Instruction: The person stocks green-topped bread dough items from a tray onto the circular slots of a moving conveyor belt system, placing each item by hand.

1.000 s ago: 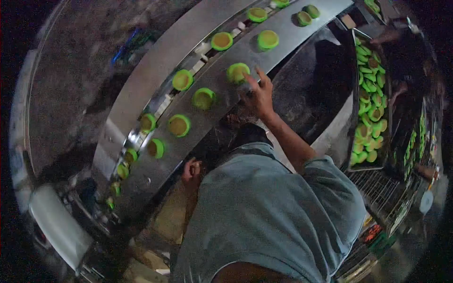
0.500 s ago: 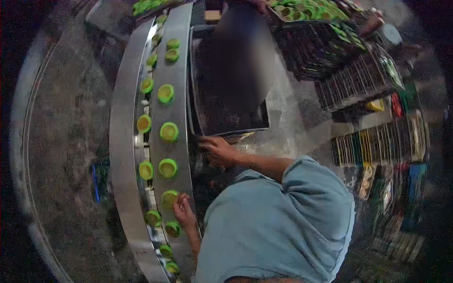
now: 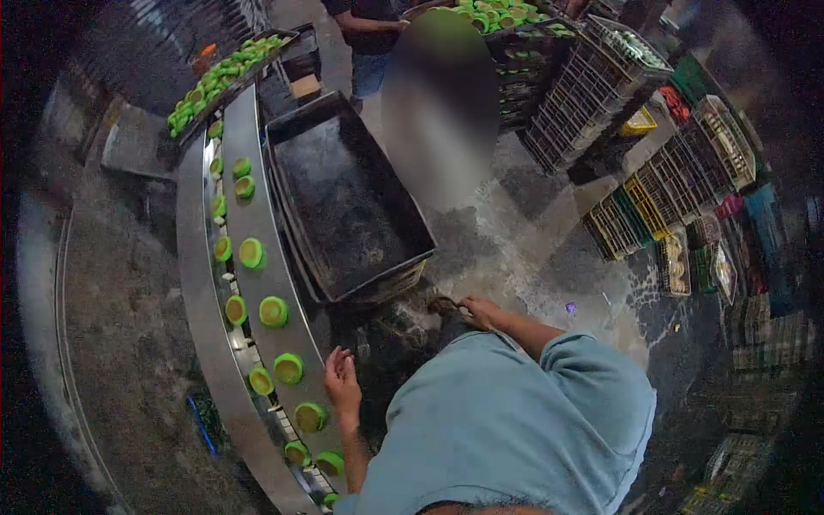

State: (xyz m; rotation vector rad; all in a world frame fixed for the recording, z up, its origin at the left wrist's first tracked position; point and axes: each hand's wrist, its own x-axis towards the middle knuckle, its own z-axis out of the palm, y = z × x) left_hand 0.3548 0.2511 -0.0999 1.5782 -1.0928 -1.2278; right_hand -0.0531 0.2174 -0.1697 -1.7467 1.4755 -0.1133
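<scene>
In the head view, the left hand (image 3: 343, 382) is loosely spread beside the counter (image 3: 279, 280) — two rows of green cups (image 3: 273, 312) at nine o'clock, a tray (image 3: 348, 193) at twelve. Right hand (image 3: 482, 313), two o'clock — grip unclear.

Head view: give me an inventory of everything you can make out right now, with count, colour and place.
Long metal conveyor: one, grey, left of centre
Round cup-shaped pieces: about fifteen, green with brownish centres, along the conveyor
Heaps of similar pieces: two, green, conveyor's far end and top centre
Open rectangular bin: one, black, beside the conveyor
Small box: one, tan, beyond the bin
Slatted crates: many, mixed colours, stacked right
Small scrap: one, purple, floor
Narrow strip: one, blue, lower left
Co-worker's arm: one, dark sleeve, top
Worn shirt: one, light blue, lower centre
Left hand: one, bare, by the conveyor's edge
Right hand: one, bare, beside the torso; contents unclear
</scene>
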